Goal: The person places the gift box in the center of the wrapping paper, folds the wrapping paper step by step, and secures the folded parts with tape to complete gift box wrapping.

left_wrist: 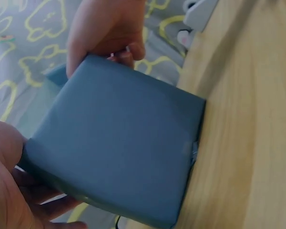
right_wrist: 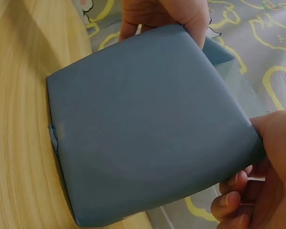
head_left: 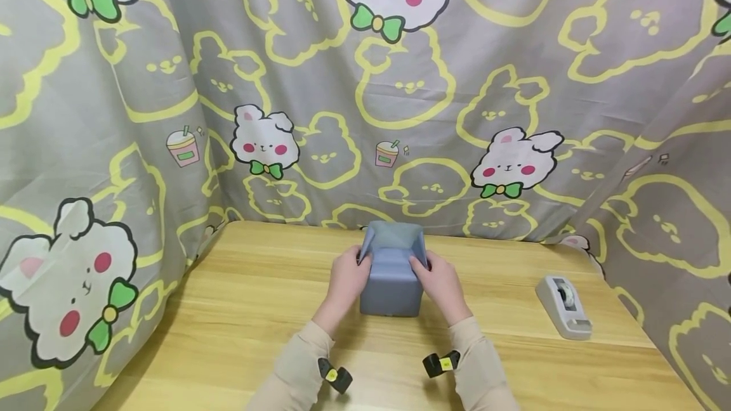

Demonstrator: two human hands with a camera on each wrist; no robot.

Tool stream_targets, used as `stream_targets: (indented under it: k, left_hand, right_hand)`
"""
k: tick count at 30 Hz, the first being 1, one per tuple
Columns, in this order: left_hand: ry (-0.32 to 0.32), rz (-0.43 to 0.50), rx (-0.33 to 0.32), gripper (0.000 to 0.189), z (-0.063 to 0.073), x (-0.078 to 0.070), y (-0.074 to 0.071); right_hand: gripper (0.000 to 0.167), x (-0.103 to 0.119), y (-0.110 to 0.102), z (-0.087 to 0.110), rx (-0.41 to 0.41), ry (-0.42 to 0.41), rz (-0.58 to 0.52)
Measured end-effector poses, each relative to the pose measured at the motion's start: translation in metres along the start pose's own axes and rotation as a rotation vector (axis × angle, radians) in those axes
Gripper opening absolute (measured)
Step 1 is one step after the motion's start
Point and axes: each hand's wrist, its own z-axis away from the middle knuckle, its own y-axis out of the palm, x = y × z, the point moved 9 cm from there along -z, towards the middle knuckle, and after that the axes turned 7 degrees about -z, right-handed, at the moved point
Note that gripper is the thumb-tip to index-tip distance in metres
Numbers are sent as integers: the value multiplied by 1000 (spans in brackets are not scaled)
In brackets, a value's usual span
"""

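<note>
A box wrapped in blue-grey paper (head_left: pixel 391 290) stands on the table between both hands. At its far end the paper flap (head_left: pixel 394 235) sticks up past the box, unfolded. My left hand (head_left: pixel 347 281) grips the left side, thumb on the upper edge and fingers along the side. On the opposite side my right hand (head_left: pixel 445 284) holds the box the same way. The near face of the wrapped box (left_wrist: pixel 119 138) looks smooth in the left wrist view. A small crumpled bit of paper (right_wrist: pixel 53 136) shows at its bottom edge in the right wrist view.
A grey tape dispenser (head_left: pixel 565 309) with a roll of tape stands on the wooden table (head_left: pixel 257 284) to the right. A patterned curtain (head_left: pixel 320 144) hangs behind and along both sides of the table. Black wrist cameras (head_left: pixel 442 364) sit on both sleeves.
</note>
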Motion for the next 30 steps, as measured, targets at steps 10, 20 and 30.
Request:
stream_targets:
  k: [10, 20, 30]
  left_hand:
    - [55, -68, -181, 15, 2, -5, -15]
    - [51, -122, -198, 7, 3, -11, -20]
    - [161, -195, -332, 13, 2, -29, -39]
  right_hand:
    - [30, -1, 1, 0, -7, -2, -17]
    - [29, -1, 1, 0, -12, -13, -25]
    - [30, 0, -1, 0, -22, -19, -31]
